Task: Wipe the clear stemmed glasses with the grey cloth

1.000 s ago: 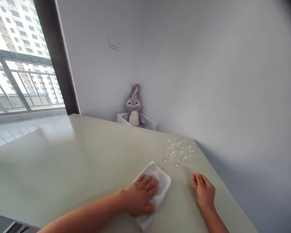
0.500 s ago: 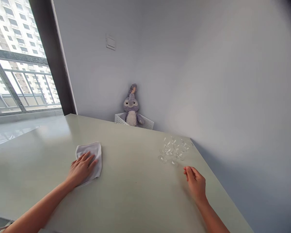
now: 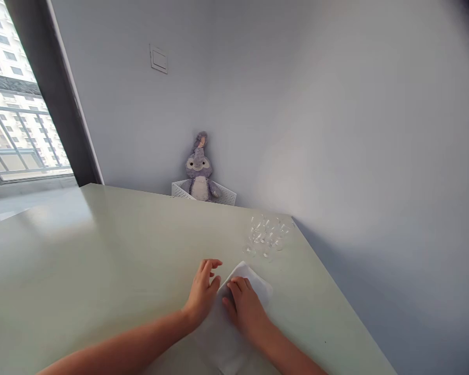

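Note:
A white cloth (image 3: 258, 284) lies on the pale tabletop in front of me, its near part blurred. My right hand (image 3: 245, 307) is on top of it, with bent fingers pressed against the fabric and the thumb to the left. Just left of the cloth's edge is my left hand (image 3: 204, 291). Its fingers curve loosely apart from the thumb, with nothing visible between them. Beyond both hands, near the far right corner, stands a cluster of several small clear glass-like pieces (image 3: 263, 237), too small to identify exactly.
The glossy pale green table (image 3: 140, 250) narrows to a corner at the right wall. Behind its far edge, a purple plush toy (image 3: 200, 177) sits in a white perforated basket (image 3: 227, 195). A light switch (image 3: 159, 59) is on the wall. A dark speck (image 3: 325, 342) lies at right.
The cloth has come from the left side to the middle front. My left hand has moved right and lifted off it; my right hand has moved left onto it. The view has turned slightly right.

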Demonstrator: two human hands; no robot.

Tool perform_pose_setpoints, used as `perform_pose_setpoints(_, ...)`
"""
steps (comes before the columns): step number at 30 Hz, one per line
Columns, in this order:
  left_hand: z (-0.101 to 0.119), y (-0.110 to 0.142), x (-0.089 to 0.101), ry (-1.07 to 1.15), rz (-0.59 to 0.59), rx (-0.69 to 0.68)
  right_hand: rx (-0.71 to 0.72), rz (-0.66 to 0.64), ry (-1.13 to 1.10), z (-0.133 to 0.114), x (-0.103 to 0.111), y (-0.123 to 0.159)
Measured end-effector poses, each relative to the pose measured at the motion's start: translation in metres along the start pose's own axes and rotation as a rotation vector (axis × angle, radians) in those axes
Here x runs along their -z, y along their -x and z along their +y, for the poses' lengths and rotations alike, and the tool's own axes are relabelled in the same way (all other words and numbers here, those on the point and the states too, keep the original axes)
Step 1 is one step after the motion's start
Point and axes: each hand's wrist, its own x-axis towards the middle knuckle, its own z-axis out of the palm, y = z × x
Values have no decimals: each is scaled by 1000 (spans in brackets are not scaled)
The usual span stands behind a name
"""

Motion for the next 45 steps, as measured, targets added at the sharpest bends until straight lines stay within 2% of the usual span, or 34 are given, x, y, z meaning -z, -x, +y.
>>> perform_pose_setpoints(2, -3, -11, 4, 31, 40, 40, -18, 15, 87, 20, 4, 13)
perform_pose_setpoints(6, -8, -32, 10, 60, 70, 87, -119, 59, 214, 62, 27, 31)
perform_pose_setpoints(9, -7, -47, 4, 131, 81, 144, -206, 79, 252, 72, 39, 38)
perform_pose_setpoints(11, -4, -60, -7, 170, 65, 206, -221, 56, 237, 61, 40, 40)
perform_pose_setpoints(13, 0, -74, -24, 176, 11, 254, -198, -1, 198, 40, 33, 39)
perform_pose_setpoints(16, 7, -92, -55, 202, -105, 286, -119, -112, 99, 4, 15, 35)
perform_pose_setpoints(19, 13, -106, -84, 281, -147, 304, -1, -215, -27, -20, -4, 29)
perform_pose_setpoints(23, 14, -119, -104, 324, -183, 330, 160, -309, -289, -29, -14, 20)
perform_pose_setpoints(26, 10, -124, -103, 355, -203, 346, 88, -255, -566, -24, -6, 10)
perform_pose_setpoints(29, 0, -125, -89, 369, -140, 348, -130, -67, -671, -9, 6, -6)
perform_pose_setpoints(31, -9, -125, -74, 368, -65, 349, -267, 35, -652, 3, 12, -16)
perform_pose_setpoints(33, -20, -126, -53, 364, 16, 351, -325, 82, -581, 12, 15, -21)
perform_pose_setpoints(35, -32, -128, -26, 357, 96, 351, -236, 108, -437, 15, 13, -20)
perform_pose_setpoints(37, -45, -130, 5, 347, 184, 351, -44, 82, -244, 12, 6, -12)
perform_pose_setpoints(40, -64, -133, 56, 324, 335, 365, 224, -138, -62, 4, -14, 3)
perform_pose_setpoints(42, -76, -136, 89, 309, 444, 374, 294, -266, -45, -2, -26, 7)
perform_pose_setpoints(45, -93, -140, 130, 289, 596, 371, 273, -293, -82, -9, -29, -4)
